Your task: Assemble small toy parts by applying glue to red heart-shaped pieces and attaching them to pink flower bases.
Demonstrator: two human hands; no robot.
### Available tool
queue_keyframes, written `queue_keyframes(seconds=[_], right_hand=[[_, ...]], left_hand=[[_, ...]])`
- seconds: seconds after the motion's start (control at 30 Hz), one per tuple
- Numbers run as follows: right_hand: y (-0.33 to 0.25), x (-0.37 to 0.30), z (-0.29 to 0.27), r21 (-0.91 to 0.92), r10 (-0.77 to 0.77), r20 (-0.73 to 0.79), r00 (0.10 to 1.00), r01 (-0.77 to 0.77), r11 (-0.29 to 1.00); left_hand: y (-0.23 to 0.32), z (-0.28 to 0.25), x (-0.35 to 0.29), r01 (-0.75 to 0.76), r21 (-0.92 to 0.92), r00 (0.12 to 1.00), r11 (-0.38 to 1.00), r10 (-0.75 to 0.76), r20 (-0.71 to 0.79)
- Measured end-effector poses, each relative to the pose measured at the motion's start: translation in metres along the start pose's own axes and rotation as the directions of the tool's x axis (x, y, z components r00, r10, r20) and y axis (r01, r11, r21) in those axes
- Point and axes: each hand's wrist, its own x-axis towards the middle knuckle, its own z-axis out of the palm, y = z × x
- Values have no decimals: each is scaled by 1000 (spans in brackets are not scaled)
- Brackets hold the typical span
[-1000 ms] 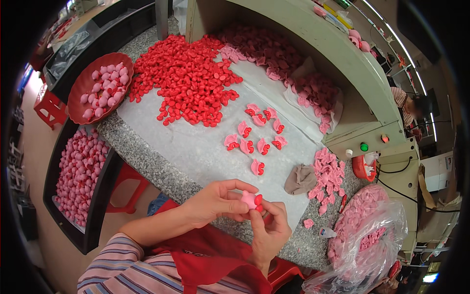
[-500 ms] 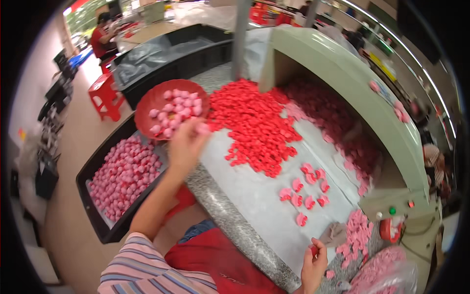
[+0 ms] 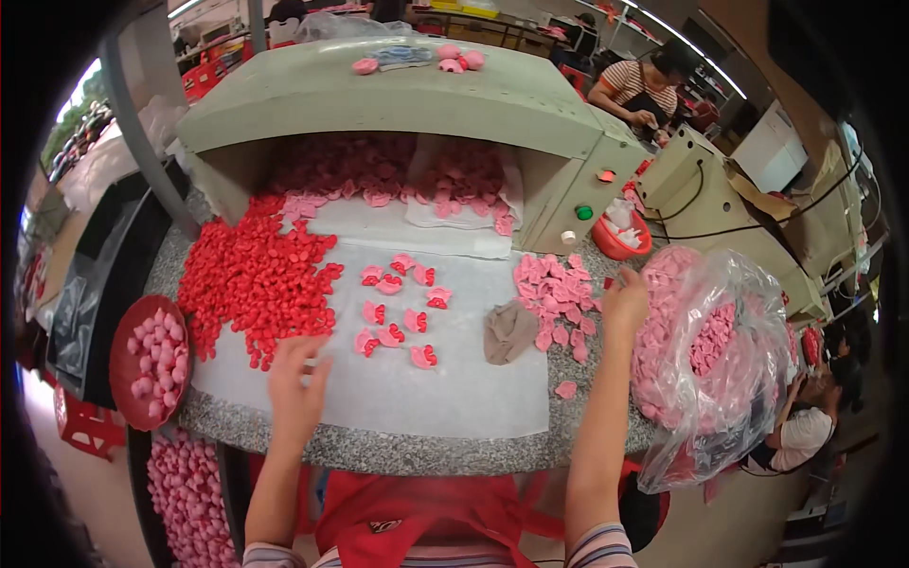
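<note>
My left hand point(image 3: 296, 386) is open above the white sheet point(image 3: 454, 402), thumb and fingers apart. It is at the near edge of a heap of small red pieces point(image 3: 251, 275). My right hand point(image 3: 625, 305) is closed, a bit of red showing at its fingertips. It is just right of a pile of flat pink pieces point(image 3: 554, 293). Between the hands, several pink-and-red pieces point(image 3: 389, 284) lie spread out on the sheet. A crumpled grey-brown cloth point(image 3: 509, 333) rests by the pink pile.
A pale green machine point(image 3: 379, 104) arches over more pink pieces at the back. At left are a red bowl point(image 3: 123, 364) of pink balls and a black bin point(image 3: 142, 473) of more. A clear bag point(image 3: 729, 379) of pink pieces sits at right. Co-workers point(image 3: 625, 90) sit beyond.
The view has swung right. My left hand, earlier by the red bowl with a pink piece, is now at the red heap, empty. My right hand has moved to the pink pile.
</note>
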Motion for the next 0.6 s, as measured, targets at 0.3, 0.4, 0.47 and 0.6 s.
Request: queue_keyframes(seconds=[0.3,0.4,0.47,0.6], right_hand=[[-28,-154,-91,267,-101,-382,919,214,940],[13,-172,-76,336,120,-327,937,-4,942],[37,-172,-66,338,299,-79,951,-256,906],[60,-159,-48,313,346,42,937,-342,886]], left_hand=[[3,66,7,-157,151,979,976,133,156],[11,88,1,-162,266,979,950,122,161],[10,102,-4,-144,276,981,950,100,168],[15,100,-5,-124,145,977,982,95,193]])
